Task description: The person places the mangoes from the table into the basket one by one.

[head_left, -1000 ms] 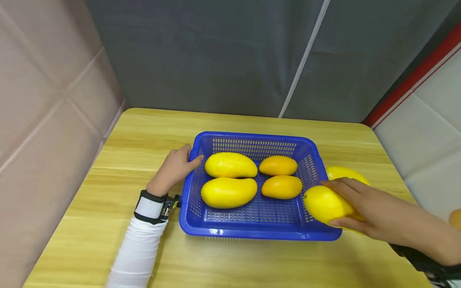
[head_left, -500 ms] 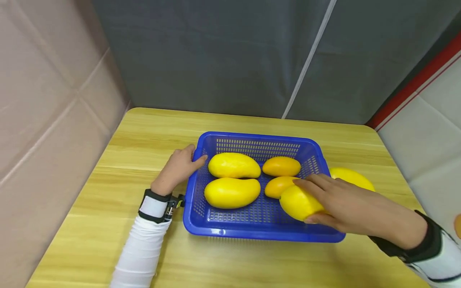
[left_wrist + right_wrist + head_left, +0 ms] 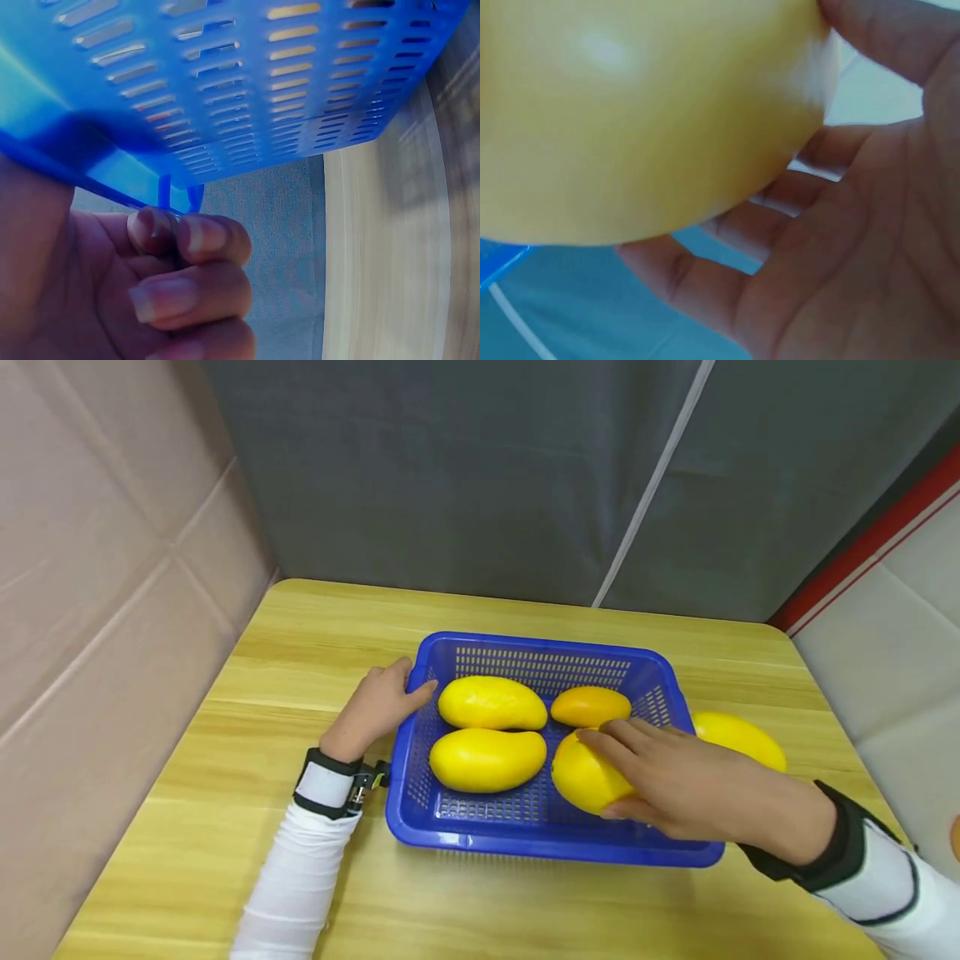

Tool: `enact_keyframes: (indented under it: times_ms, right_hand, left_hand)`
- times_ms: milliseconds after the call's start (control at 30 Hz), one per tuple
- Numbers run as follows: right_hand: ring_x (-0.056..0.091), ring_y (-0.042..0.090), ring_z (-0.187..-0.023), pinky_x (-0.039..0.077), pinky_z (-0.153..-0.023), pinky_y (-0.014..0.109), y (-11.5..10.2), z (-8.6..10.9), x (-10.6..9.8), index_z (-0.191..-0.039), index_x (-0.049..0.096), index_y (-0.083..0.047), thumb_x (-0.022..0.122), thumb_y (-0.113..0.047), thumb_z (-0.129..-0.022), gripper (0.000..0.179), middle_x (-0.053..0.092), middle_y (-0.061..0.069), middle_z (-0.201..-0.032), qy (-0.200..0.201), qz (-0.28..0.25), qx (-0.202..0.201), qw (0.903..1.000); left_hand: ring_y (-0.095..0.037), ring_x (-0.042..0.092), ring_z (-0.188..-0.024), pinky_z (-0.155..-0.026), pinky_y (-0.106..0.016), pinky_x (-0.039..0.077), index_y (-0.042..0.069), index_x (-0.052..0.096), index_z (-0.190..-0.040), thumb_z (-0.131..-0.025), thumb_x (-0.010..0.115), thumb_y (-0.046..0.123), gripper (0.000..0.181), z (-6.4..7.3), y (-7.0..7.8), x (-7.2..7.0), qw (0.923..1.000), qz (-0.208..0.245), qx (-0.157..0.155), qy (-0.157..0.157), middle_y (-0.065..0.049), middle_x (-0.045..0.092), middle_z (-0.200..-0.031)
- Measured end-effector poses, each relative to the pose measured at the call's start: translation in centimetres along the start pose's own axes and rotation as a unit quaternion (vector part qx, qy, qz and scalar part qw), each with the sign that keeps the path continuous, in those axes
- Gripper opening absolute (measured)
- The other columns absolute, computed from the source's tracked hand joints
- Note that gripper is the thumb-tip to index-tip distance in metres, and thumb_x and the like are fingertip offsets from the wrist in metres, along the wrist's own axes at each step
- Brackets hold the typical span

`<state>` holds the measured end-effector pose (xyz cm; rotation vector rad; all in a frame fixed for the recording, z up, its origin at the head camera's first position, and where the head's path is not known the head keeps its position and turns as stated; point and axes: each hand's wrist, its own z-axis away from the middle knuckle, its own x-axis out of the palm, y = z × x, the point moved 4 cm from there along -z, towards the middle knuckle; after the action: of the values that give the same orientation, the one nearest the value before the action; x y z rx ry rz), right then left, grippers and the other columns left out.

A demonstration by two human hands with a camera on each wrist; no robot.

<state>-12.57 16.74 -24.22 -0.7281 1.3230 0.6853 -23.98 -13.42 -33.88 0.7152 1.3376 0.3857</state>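
My left hand (image 3: 378, 706) grips the left rim of a blue plastic basket (image 3: 555, 852), thumb over the edge; in the left wrist view its fingers (image 3: 199, 296) curl beneath the rim. My right hand (image 3: 667, 777) holds a large yellow mango (image 3: 588, 777) over the basket's right half. The right wrist view shows that mango (image 3: 652, 127) filling much of the frame, with fingers and thumb round it. On the basket floor to the left lie two large yellow mangoes, the back one (image 3: 491, 702) and the front one (image 3: 487, 760). A smaller orange mango (image 3: 590, 706) lies at back right.
Another yellow mango (image 3: 738, 739) lies on the wooden table (image 3: 322, 627) just outside the basket's right wall. A grey curtain (image 3: 450, 477) hangs behind the table. Pale padded panels flank it, the right one (image 3: 892, 685) edged in red. An orange shape (image 3: 956, 837) peeks in far right.
The right hand has carried its mango leftward from the basket's right rim to over the right half, now covering the front small mango. The left hand keeps its grip; the view has shifted slightly.
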Motion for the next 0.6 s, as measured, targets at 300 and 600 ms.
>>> enact_keyframes:
  times_ms: [300,600]
  right_hand:
    - [0.053,0.023,-0.100,0.054,-0.078,0.039,-2.6,-3.3,1.5,-0.140,0.040,0.002,0.058,-0.043,-0.093,0.067,0.052,0.012,-0.119,-0.046,0.025,-0.050,0.9974]
    - [0.052,0.021,-0.094,0.053,-0.078,0.037,-4.6,-5.9,2.2,-0.140,0.040,0.000,0.051,-0.049,-0.095,0.068,0.053,0.010,-0.112,-0.029,0.050,-0.084,0.9948]
  left_hand:
    - [-0.020,0.060,-0.062,-0.053,-0.029,0.049,0.003,0.052,-0.103,-0.095,0.054,0.040,0.038,0.4,0.1,-0.1,0.9997,-0.024,-0.005,0.002,-0.010,0.057,-0.075]
    - [-0.019,0.063,-0.061,-0.051,-0.027,0.052,0.000,0.052,-0.111,-0.095,0.053,0.041,0.044,0.2,0.5,0.0,0.9996,-0.029,-0.007,0.005,-0.013,0.061,-0.081]
